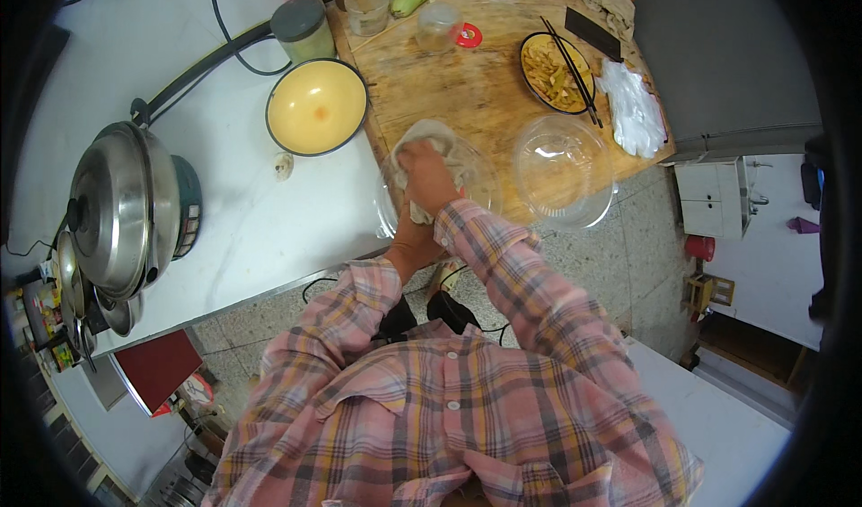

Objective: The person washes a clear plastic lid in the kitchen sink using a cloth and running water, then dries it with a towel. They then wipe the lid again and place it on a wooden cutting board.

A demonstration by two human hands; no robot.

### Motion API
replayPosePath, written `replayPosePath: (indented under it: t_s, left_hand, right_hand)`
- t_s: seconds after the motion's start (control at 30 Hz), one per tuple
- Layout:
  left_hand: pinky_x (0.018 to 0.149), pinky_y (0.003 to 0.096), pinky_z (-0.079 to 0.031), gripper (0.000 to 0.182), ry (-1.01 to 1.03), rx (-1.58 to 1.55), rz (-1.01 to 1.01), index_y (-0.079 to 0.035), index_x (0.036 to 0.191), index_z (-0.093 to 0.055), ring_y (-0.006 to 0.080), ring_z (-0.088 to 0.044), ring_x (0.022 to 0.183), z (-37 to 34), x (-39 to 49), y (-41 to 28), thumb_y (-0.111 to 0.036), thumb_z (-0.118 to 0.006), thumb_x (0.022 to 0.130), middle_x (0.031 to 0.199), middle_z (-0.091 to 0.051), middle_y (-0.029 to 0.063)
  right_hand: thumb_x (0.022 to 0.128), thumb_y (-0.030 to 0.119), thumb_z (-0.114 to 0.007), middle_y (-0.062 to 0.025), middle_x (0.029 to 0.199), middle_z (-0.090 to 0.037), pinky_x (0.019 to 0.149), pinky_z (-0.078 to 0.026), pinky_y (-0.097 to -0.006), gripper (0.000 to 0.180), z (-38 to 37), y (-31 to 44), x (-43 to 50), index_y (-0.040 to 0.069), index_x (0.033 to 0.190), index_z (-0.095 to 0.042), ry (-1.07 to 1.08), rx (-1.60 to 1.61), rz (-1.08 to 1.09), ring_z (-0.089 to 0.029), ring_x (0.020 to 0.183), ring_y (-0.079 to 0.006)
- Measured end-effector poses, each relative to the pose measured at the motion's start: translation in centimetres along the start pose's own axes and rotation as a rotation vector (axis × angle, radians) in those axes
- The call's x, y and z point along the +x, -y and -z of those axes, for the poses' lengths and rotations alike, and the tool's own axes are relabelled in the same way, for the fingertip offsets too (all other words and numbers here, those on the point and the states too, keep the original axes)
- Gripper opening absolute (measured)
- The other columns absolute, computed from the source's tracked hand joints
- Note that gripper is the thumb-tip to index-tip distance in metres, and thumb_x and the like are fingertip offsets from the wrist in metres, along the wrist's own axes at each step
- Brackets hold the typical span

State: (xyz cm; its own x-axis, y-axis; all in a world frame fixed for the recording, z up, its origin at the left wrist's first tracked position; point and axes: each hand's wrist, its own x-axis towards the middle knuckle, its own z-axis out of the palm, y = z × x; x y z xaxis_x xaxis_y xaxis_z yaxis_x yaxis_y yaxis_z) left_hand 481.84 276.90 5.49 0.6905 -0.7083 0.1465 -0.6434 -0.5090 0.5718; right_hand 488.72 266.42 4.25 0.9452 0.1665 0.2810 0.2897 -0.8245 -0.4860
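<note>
A light, damp-looking cloth [434, 133] is bunched under my right hand [429, 178], whose fingers press into its folds. Just below, my left hand [412, 237] is at the cloth's lower end, its fingers mostly hidden by the right hand and the cloth. Around and beneath both lies a clear plastic container or lid [488, 177], at the near left edge of the wooden board [431, 89]. Something red shows beside my right wrist. To the right, a second clear round plastic container [564, 170] stands at the board's near edge.
A yellow enamel bowl [316, 107] sits left of the board. A bowl of sliced food [549, 69] with black chopsticks [572, 69], a cleaver-like dark blade [592, 33] and plastic bags [633, 109] lie at right. Jars [303, 32] stand behind; a lidded steel pan [111, 210] is far left.
</note>
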Motion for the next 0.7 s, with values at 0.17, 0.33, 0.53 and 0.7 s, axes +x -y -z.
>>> replayPosePath:
  t_s: [0.17, 0.33, 0.53, 0.7]
  left_hand:
    - [0.115, 0.05, -0.023, 0.06, 0.251, 0.094, 0.011, -0.014, 0.145, -0.046, 0.0318, -0.036, 0.14, -2.0, -1.1, 1.2, -0.045, -0.051, 0.094, 0.148, -0.046, 0.0108]
    - [0.118, 0.0518, -0.019, 0.067, 0.174, 0.007, 0.104, -0.008, 0.144, -0.045, 0.0348, -0.029, 0.143, -1.2, 0.1, 1.1, -0.044, -0.058, 0.09, 0.149, -0.042, 0.0157]
    - [0.119, 0.0539, -0.015, 0.051, -0.004, 0.006, 0.104, -0.007, 0.125, -0.061, 0.0394, -0.018, 0.148, 0.1, 0.4, 0.2, -0.039, -0.065, 0.085, 0.156, -0.027, 0.0223]
    - [0.12, 0.0502, -0.014, 0.087, 0.038, -0.087, 0.153, -0.008, 0.152, -0.033, 0.0367, -0.012, 0.151, 0.7, 0.5, -0.3, -0.037, -0.073, 0.081, 0.162, -0.014, 0.0204]
  right_hand:
    - [0.07, 0.013, -0.063, -0.0065, 0.109, -0.065, 0.088, -0.048, -0.0412, 0.024, 1.0, 1.3, -0.3, 0.008, 0.092, -0.07, 0.378, 0.095, 0.444, -0.057, 0.109, -0.0275]
    - [0.077, 0.012, -0.062, -0.0056, 0.114, -0.063, 0.089, -0.048, -0.0418, 0.03, 3.2, 0.1, -0.2, 0.009, 0.106, -0.068, 0.199, -0.22, 0.221, -0.056, 0.112, -0.0271]
    - [0.086, 0.011, -0.059, -0.0122, 0.127, -0.056, 0.088, -0.049, -0.0407, 0.028, 4.7, -0.7, -1.7, 0.002, 0.112, -0.066, 0.252, -0.506, -0.51, -0.053, 0.119, -0.0264]
    - [0.083, 0.017, -0.059, -0.018, 0.103, -0.068, 0.083, -0.051, -0.0399, 0.027, 7.3, -1.3, -5.6, 0.002, 0.102, -0.071, 0.574, -0.525, -0.646, -0.061, 0.103, -0.0333]
